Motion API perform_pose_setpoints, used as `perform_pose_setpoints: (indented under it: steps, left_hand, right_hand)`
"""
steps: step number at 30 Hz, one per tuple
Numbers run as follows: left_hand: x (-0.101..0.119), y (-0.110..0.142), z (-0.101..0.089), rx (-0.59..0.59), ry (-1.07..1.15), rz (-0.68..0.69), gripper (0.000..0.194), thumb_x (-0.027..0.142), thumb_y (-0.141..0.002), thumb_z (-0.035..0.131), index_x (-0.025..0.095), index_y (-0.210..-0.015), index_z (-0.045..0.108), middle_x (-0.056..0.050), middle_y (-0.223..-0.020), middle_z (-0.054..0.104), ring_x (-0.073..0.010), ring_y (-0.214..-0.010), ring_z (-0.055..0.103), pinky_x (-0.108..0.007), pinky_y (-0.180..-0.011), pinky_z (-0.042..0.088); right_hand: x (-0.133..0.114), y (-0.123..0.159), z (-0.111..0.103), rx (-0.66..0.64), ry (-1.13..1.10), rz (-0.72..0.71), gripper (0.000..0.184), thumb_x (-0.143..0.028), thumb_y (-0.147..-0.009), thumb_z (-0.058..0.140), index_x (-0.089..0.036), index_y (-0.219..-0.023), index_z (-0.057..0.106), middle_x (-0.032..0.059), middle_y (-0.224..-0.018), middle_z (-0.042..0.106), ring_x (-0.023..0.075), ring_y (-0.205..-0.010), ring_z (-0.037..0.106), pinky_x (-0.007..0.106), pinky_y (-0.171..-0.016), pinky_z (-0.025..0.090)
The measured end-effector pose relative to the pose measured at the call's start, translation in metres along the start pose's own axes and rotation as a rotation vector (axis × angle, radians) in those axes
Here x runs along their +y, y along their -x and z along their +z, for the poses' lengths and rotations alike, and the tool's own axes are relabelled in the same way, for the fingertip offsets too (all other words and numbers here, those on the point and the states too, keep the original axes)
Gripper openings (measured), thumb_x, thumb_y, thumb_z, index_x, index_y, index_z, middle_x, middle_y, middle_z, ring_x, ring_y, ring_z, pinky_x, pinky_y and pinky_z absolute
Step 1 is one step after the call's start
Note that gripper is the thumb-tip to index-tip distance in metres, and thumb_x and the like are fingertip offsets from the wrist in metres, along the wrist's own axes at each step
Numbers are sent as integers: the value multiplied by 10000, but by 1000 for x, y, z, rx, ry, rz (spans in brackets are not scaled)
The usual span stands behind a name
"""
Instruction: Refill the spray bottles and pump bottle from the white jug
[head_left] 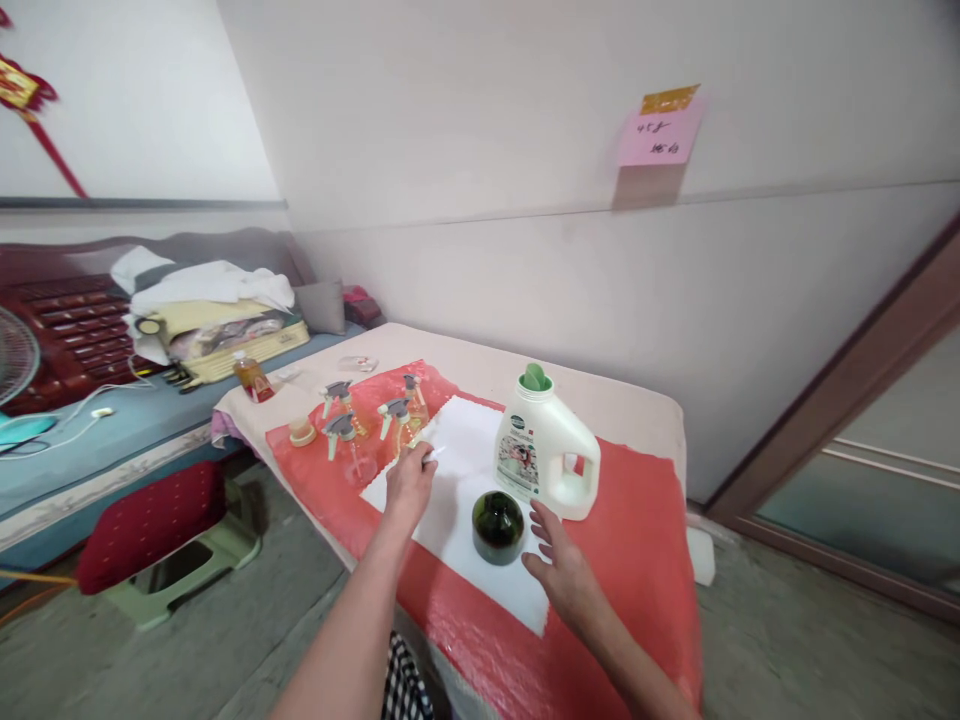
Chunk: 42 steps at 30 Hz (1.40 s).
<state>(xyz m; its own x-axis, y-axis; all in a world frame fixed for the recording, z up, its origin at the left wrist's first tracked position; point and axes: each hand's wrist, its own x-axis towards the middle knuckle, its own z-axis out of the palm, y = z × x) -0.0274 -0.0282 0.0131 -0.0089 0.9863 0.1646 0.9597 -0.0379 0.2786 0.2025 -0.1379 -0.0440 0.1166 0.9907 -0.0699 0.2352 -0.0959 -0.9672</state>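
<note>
Reaching around a dark green bowl [498,535], set upright on a white cloth [461,450] near the edge closest to the body. Holding the right hand [559,565] open just to the right of the bowl, with fingers spread and slightly curled; cannot tell from this angle whether touching its rim. Pinching a small pale item [431,456] between thumb and fingers of the left hand [409,485], above the cloth and beyond the bowl to the left; too blurred to name. Showing a glossy interior in the bowl, too dark to tell what it contains. Just behind the bowl, see a cream jug [551,430] standing upright, with a green piece in its open mouth, a printed label on the front and a looped handle on the right. Left of the cloth, find four clear spray bottles [351,455] with grey heads, grouped near a small beige-lidded container [301,432]. Under all these, notice a red sheet [637,500] spread over the pale-covered table [630,405]. Farther left, spot an amber bottle [253,378] near the table's edge, a red-topped stool [154,520] on the floor and folded fabrics [214,290] piled on a blue-cushioned seat [67,440]. Above, on the wall [487,130], see a pink note [660,135] taped up.
</note>
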Motion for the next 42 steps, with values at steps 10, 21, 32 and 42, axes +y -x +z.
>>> perform_pose_setpoints:
  steps: [10,21,32,42]
  left_hand:
    - [22,26,-32,256,-69,320,358,71,-848,463,304,-929,720,-48,-1126,606,-231,-1060,542,-500,-1133,147]
    - [65,49,-33,282,-204,537,218,122,-886,512,225,-846,701,-75,-1150,607,-254,-1097,496,-554,-1126,188]
    - [81,50,-3,194,-84,750,249,106,-886,480,196,-1005,679,-84,-1537,328,-335,-1448,150,-636,-1150,58]
    - [62,40,-9,18,510,509,876,-15,-652,512,197,-1469,278,-111,-1577,168,-237,-1456,149,-412,-1179,220]
  right_hand:
    - [4,-3,5,64,-32,-41,728,-346,-657,574,-165,-1349,438,156,-1302,553,303,-1196,543,488,-997,447]
    - [3,-2,6,61,-32,-88,685,-376,-693,609,-198,-1337,461,147,-1312,561,306,-1185,550,509,-986,457]
    - [-7,-9,7,-61,-13,-311,631,-275,-770,583,-276,-1387,451,64,-1442,470,273,-1317,440,489,-1068,409]
    - [-6,-11,5,-65,-2,-279,618,-299,-756,615,-276,-1359,485,69,-1411,506,284,-1293,469,516,-1064,405]
